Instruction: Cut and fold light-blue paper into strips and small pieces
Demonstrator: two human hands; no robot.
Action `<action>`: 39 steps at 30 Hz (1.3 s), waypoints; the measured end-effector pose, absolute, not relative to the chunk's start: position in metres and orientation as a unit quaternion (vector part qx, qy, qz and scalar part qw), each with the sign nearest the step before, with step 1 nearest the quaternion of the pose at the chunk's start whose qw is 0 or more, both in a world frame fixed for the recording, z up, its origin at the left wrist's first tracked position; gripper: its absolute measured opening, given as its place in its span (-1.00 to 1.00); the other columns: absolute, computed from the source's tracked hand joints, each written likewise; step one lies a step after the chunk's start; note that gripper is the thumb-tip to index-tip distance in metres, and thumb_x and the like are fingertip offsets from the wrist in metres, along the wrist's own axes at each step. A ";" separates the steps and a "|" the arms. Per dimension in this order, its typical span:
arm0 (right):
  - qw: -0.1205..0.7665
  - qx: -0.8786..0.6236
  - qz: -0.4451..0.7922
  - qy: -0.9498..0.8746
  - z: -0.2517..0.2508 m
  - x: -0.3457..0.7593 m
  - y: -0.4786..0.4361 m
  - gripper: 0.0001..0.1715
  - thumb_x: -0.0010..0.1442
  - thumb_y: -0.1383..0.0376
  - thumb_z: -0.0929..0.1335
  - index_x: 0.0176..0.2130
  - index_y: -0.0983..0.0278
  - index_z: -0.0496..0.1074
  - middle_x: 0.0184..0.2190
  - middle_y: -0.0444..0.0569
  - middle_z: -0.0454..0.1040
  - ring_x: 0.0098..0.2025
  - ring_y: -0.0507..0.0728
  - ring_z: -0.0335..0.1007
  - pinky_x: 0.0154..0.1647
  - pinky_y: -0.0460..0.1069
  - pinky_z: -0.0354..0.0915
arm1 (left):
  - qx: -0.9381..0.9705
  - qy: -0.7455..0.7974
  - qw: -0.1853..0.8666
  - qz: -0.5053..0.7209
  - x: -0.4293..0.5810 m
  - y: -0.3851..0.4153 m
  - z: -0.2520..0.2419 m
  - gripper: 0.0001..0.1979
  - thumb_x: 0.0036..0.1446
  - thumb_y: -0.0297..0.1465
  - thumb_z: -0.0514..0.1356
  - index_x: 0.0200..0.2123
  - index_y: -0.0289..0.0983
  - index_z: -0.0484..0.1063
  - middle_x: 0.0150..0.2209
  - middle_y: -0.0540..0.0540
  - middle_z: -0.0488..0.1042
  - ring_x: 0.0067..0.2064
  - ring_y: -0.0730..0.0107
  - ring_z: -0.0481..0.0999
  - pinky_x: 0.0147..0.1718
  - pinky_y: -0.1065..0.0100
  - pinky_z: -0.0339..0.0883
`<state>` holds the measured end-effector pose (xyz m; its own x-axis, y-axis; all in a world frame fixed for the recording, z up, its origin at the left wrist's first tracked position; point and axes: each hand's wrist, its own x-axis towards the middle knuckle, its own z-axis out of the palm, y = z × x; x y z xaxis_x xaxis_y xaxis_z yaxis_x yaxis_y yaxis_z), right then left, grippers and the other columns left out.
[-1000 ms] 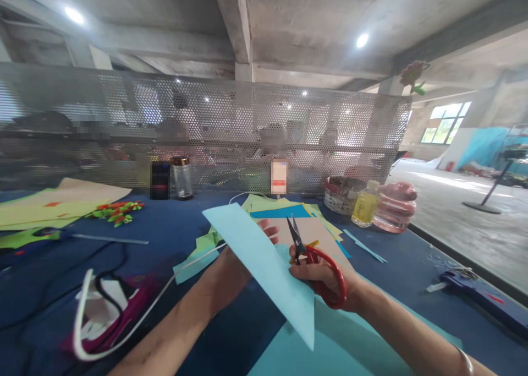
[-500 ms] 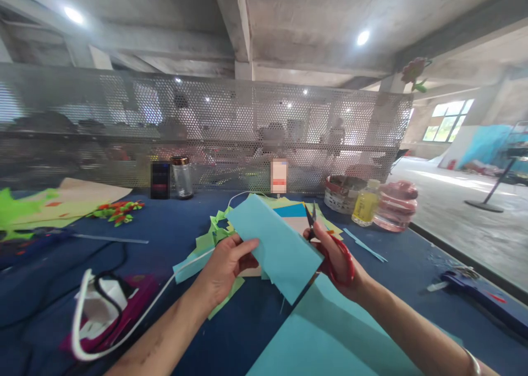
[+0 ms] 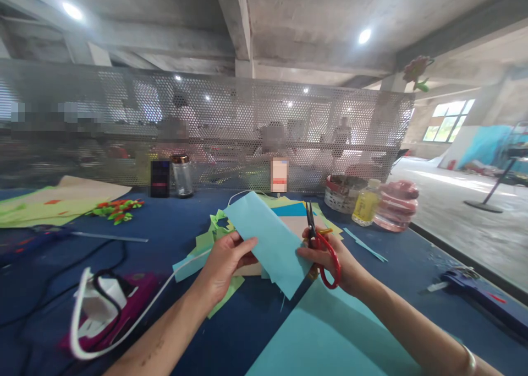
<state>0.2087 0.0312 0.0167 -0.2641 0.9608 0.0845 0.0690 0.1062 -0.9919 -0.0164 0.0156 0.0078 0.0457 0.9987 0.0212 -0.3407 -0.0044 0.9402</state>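
Observation:
A light-blue paper piece point(image 3: 268, 238) is held up, tilted, above the table. My left hand point(image 3: 231, 260) is closed on its left edge, thumb on the face and fingers behind. My right hand point(image 3: 330, 255) is closed around red-handled scissors point(image 3: 330, 268), their dark blades pointing up, and its thumb touches the paper's right end. A larger light-blue sheet point(image 3: 338, 332) lies below my right hand. Behind the held piece is a pile of green, yellow and blue paper scraps point(image 3: 214, 238), partly hidden.
Far side: a glass bottle point(image 3: 182, 178), a phone point(image 3: 279, 175), a woven basket point(image 3: 342, 191), a yellow bottle point(image 3: 366, 202) and a pink jug point(image 3: 396, 205). Left: a magenta power strip point(image 3: 132, 304) with a white cable. Right: a blue utility knife point(image 3: 482, 299). Paper flowers point(image 3: 117, 210) lie far left.
My right hand has shifted slightly left, its thumb moving onto the held paper. The scissors have turned more upright. A bright green shape at the far left has gone from view.

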 end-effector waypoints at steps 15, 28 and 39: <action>0.398 -0.418 0.500 -0.646 0.013 0.206 0.031 -0.56 -0.01 0.18 0.47 -0.25 0.20 0.20 -0.55 -0.32 0.21 -0.64 -0.06 0.16 -0.66 -0.12 0.18 | 0.283 0.275 0.549 0.737 -0.036 0.027 0.023 -0.79 0.09 -0.40 0.24 -0.16 -0.27 0.52 -0.29 -0.04 0.62 -0.24 0.41 0.57 -0.20 0.42 0.38; 0.475 -0.441 0.460 -0.607 0.024 0.182 0.008 -0.51 -0.14 0.13 0.51 -0.31 0.20 0.23 -0.57 -0.28 0.20 -0.61 -0.04 0.17 -0.64 -0.10 0.20 | 0.423 0.313 0.682 0.508 0.005 -0.002 0.005 -0.65 -0.19 -0.40 0.45 -0.26 -0.30 0.54 -0.22 -0.18 0.62 -0.17 0.08 0.58 -0.14 0.17 0.37; 0.475 -0.415 0.456 -0.628 0.007 0.182 0.012 -0.50 -0.06 0.07 0.50 -0.27 0.20 0.21 -0.53 -0.28 0.23 -0.58 -0.04 0.18 -0.58 -0.10 0.23 | 0.426 0.301 0.664 0.536 0.010 0.000 0.000 -0.69 -0.10 -0.35 0.40 -0.23 -0.32 0.56 -0.19 -0.18 0.62 -0.13 0.09 0.57 -0.08 0.18 0.37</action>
<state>0.1823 0.0120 0.0072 -0.2044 0.9541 0.2186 0.0881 0.2404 -0.9667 0.0096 0.0004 -0.0002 0.2440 0.9681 0.0570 -0.4541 0.0622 0.8888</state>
